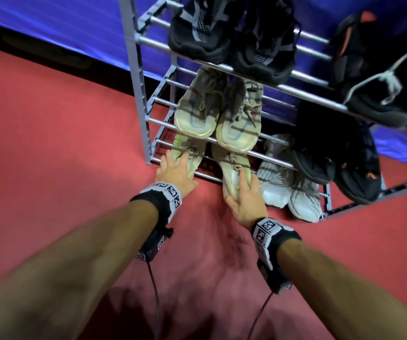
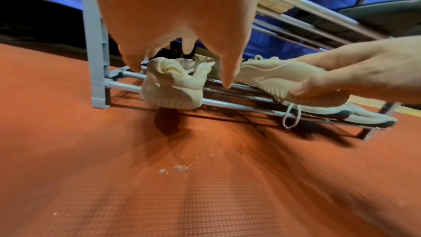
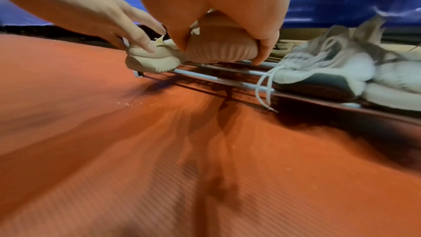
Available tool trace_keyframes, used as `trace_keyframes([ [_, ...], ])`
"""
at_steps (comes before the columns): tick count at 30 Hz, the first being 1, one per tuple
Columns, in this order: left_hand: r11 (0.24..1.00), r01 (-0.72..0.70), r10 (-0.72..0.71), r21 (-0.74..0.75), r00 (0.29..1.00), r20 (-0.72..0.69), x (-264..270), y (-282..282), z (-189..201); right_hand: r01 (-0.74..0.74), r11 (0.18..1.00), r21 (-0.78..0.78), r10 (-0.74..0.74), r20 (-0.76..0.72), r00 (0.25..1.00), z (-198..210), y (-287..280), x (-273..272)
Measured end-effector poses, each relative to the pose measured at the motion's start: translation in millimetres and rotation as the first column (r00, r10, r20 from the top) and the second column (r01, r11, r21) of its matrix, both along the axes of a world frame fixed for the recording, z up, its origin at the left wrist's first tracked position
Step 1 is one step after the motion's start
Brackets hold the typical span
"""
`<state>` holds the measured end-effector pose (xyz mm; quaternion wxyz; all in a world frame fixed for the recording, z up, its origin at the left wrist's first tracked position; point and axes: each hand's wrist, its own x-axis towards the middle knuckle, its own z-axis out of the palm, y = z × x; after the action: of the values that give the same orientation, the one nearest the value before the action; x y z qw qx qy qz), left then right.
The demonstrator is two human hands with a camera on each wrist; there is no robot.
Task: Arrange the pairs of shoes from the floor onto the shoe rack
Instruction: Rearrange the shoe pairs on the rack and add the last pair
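Note:
A pale yellow-green pair goes onto the lowest tier of the grey metal shoe rack point(image 1: 139, 94). The left shoe point(image 1: 191, 152) lies on the bars, its heel point(image 2: 173, 95) overhanging the front rail. My left hand point(image 1: 176, 159) rests on that heel with straight, spread fingers point(image 3: 148, 46). The right shoe point(image 1: 234, 168) sits tilted, toe in and heel point(image 3: 223, 49) lifted off the front bars. My right hand point(image 1: 242, 190) grips it there, thumb on one side and fingers point(image 2: 318, 82) on the other.
A white pair point(image 1: 278, 185) stands right of my right hand, one lace point(image 3: 264, 86) hanging over the front rail. Black shoes with orange marks point(image 1: 320, 158) lie further right. A beige pair point(image 1: 219, 116) fills the middle tier, black pairs point(image 1: 229, 40) the top. Red mat point(image 1: 50, 148) in front.

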<state>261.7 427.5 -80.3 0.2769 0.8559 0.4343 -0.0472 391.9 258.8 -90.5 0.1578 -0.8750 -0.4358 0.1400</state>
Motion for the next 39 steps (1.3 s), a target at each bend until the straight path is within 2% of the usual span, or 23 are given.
trace_keyframes([
  [3,0.988,0.136,-0.139,0.070,0.990,0.036,9,-16,9,-0.071,0.997,0.015,0.071,-0.032,0.997,13,-31,8],
  [5,0.972,0.224,-0.227,0.067,0.973,0.040,14,-28,15,-0.141,0.990,0.013,0.141,-0.020,0.990,24,-49,14],
  [8,0.944,0.319,-0.322,0.086,0.946,0.027,21,-44,21,-0.234,0.971,-0.045,0.233,-0.024,0.972,37,-74,22],
  [12,0.891,0.425,-0.420,0.159,0.905,-0.069,26,-60,27,-0.301,0.952,-0.064,0.299,-0.033,0.954,44,-103,29],
  [17,0.772,0.568,-0.529,0.286,0.823,-0.207,27,-73,37,-0.414,0.907,-0.078,0.416,0.014,0.909,61,-130,35],
  [23,0.664,0.678,-0.609,0.315,0.735,-0.299,27,-89,49,-0.544,0.831,-0.113,0.548,0.007,0.836,73,-146,34],
  [25,0.673,0.692,-0.622,0.263,0.721,-0.305,25,-93,52,-0.567,0.814,-0.128,0.572,0.010,0.820,74,-147,32],
  [29,0.730,0.653,-0.594,0.201,0.753,-0.284,15,-94,58,-0.573,0.800,-0.179,0.589,0.048,0.807,78,-142,28],
  [34,0.820,0.541,-0.492,0.186,0.833,-0.254,2,-95,54,-0.486,0.834,-0.264,0.532,0.149,0.833,80,-125,24],
  [39,0.872,0.470,-0.427,0.138,0.867,-0.257,-8,-92,50,-0.402,0.845,-0.352,0.496,0.239,0.835,75,-104,19],
])
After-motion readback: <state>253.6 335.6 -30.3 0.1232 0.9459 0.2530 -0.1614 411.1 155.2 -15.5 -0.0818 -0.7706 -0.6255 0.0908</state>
